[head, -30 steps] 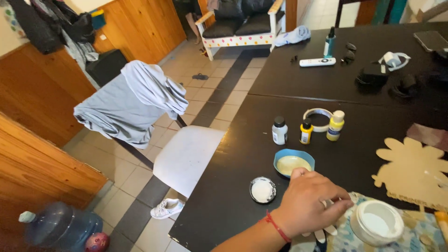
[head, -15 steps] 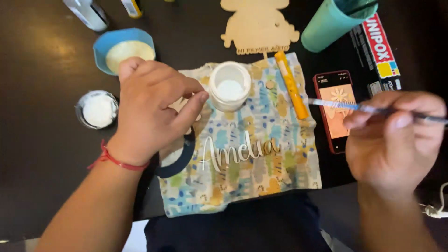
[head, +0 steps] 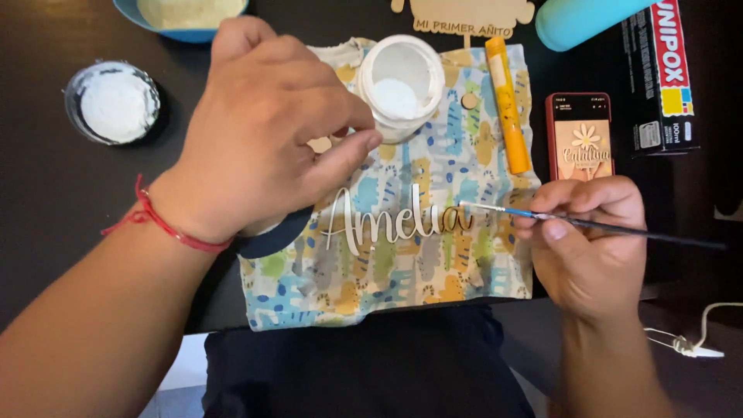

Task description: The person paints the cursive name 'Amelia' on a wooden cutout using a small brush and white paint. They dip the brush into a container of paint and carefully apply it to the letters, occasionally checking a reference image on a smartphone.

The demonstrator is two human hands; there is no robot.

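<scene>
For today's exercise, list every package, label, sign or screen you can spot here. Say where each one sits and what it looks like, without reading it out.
Phone screen: right of the patterned cloth, above the right hand; upright rectangle, red case, tan picture with a flower.
Glue box: far right edge; dark carton with red, yellow and blue panels.
Wooden sign: top centre; pale cut-out plaque.
Wooden script cut-out: on the cloth; pale lettering.

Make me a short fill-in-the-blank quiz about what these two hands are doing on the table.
1. The right hand holds a thin ____.
2. The left hand wears a ____ string at the wrist.
3. The open jar beside the left hand holds ____ paint.
4. The cutout lies on a patterned ____.

Missing words: brush; red; white; cloth.
</scene>
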